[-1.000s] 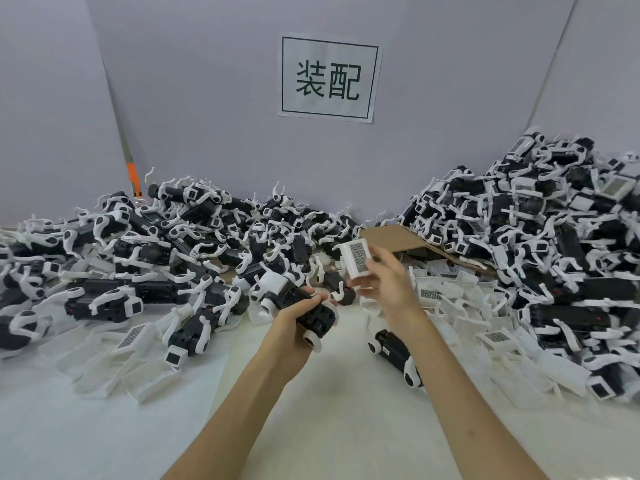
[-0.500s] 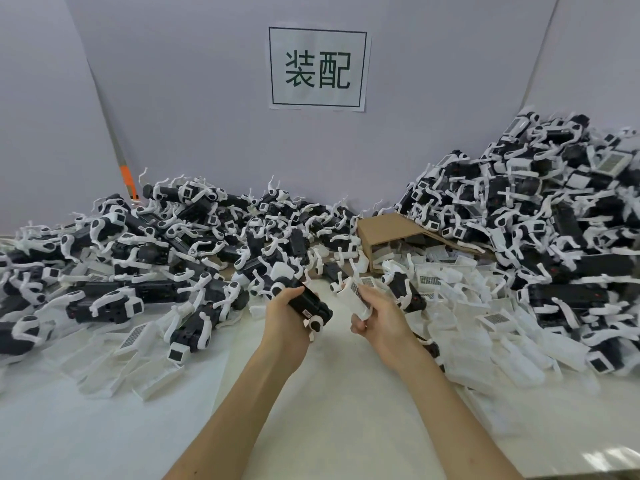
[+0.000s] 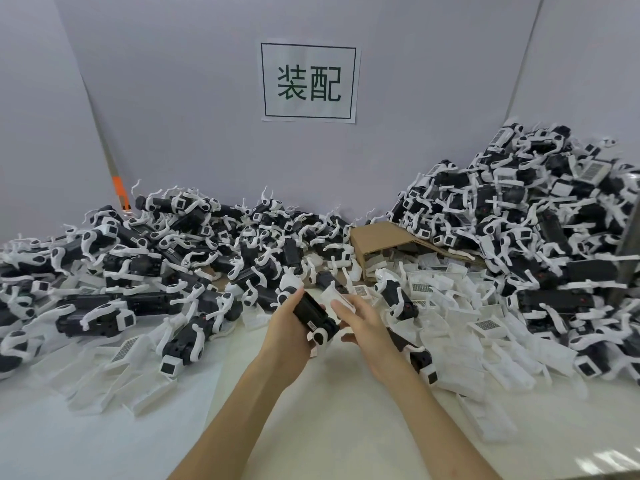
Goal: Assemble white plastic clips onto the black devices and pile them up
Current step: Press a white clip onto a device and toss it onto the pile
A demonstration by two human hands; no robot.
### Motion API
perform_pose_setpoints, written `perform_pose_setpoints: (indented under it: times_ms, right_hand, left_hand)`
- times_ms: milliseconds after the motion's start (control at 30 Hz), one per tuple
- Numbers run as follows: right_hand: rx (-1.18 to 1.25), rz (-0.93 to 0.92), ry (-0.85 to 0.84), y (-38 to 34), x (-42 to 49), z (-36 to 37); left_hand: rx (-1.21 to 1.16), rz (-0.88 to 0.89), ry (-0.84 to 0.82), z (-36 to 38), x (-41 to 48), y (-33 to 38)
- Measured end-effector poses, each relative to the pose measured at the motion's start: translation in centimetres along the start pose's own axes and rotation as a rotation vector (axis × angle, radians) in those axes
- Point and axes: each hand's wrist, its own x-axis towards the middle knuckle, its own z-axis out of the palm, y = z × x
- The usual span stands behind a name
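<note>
My left hand (image 3: 289,323) grips a black device (image 3: 313,315) at the middle of the table, its white-capped end pointing toward me. My right hand (image 3: 362,318) holds a white plastic clip (image 3: 341,299) against the device's far right side. Both hands meet over the white tabletop. A heap of black devices with white clips (image 3: 156,258) covers the left half of the table. A taller heap (image 3: 530,223) rises at the right against the wall.
Loose white clips (image 3: 460,327) lie spread at the right, more (image 3: 114,372) at the front left. A brown cardboard box (image 3: 377,237) lies tipped between the heaps. Another black device (image 3: 420,358) lies under my right forearm. A paper sign (image 3: 309,82) hangs on the grey wall.
My right hand brought the white clip down from in front of me to the side of the device. My left hand turned the device so that it lies along my palm.
</note>
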Motion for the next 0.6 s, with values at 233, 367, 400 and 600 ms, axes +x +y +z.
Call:
perform_pose_setpoints:
  times_ms: [233, 367, 400, 600]
  right_hand:
    - [0.02, -0.086, 0.011, 0.35, -0.15, 0.76]
    - [-0.057, -0.114, 0.028, 0.57, -0.23, 1.09]
    - [-0.068, -0.118, 0.027, 0.55, -0.28, 1.12]
    - [-0.041, -0.153, 0.067, 0.78, -0.12, 1.11]
  left_hand:
    - [0.056, 0.009, -0.124, 0.83, -0.71, -0.32]
    - [0.117, 0.024, -0.128, 0.73, -0.4, -0.43]
    - [0.121, 0.026, -0.127, 0.69, -0.3, -0.36]
    - [0.138, 0.042, -0.103, 0.8, 0.16, -0.61]
